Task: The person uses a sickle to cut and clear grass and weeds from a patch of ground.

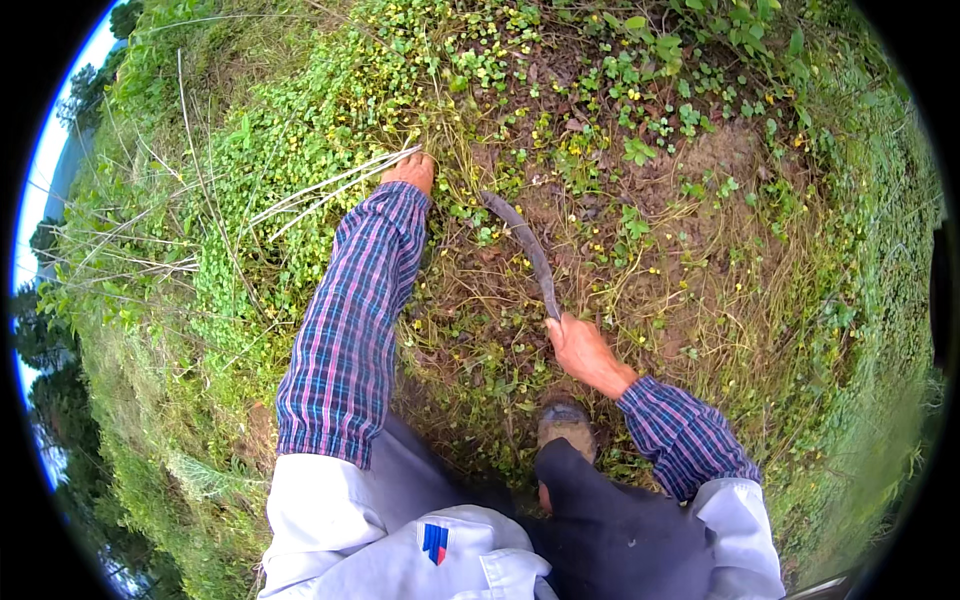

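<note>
A curved sickle blade (pixel 529 244) of dull dark metal points up and to the left from my right hand (pixel 589 352), whose fingers are closed round its lower end; the handle is hidden in the fist. Further forward and left, my left hand (pixel 412 171) reaches down to the low plants. Several pale dry stalks (pixel 330 187) run from that hand towards the lower left, and its fingers appear closed on them, though the fingertips are partly hidden. Small green leafy plants (pixel 480 67) and trailing dry stems surround both hands. The blade's tip lies a little right of the left hand.
My shoe (pixel 568 431) is on the ground below the right hand. Thin dry branches (pixel 206 187) stick up at the left, amid dense low greenery. Bare brown soil (pixel 724 161) shows at the upper right. Leafy shoots (pixel 739 30) overhang the top right, and dark trees (pixel 45 322) stand at the far left.
</note>
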`<state>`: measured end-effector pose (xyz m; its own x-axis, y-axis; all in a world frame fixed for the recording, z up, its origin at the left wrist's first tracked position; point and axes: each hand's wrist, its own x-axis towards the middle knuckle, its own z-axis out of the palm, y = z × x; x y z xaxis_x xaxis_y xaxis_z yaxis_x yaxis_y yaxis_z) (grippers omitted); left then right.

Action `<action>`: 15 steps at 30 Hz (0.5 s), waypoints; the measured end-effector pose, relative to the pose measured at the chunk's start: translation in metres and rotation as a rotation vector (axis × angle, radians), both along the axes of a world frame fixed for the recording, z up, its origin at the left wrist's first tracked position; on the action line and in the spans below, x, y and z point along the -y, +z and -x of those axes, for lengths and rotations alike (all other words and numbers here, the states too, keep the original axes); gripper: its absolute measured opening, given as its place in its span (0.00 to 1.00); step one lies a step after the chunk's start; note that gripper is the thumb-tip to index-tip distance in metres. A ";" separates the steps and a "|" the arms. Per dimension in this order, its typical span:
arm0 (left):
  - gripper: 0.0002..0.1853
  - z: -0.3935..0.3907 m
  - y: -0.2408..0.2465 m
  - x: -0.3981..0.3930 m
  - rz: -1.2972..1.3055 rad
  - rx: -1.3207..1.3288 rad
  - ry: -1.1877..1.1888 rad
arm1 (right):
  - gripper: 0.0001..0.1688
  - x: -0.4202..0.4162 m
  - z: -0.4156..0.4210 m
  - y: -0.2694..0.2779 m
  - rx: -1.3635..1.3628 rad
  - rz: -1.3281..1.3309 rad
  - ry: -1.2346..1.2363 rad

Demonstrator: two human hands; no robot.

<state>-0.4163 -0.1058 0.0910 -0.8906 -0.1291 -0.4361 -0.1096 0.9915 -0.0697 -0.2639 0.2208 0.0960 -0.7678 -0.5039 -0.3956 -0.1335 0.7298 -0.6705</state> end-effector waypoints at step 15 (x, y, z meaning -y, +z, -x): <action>0.11 -0.026 -0.015 -0.006 0.070 -0.067 0.127 | 0.22 0.064 0.124 -0.024 -0.216 -0.145 0.224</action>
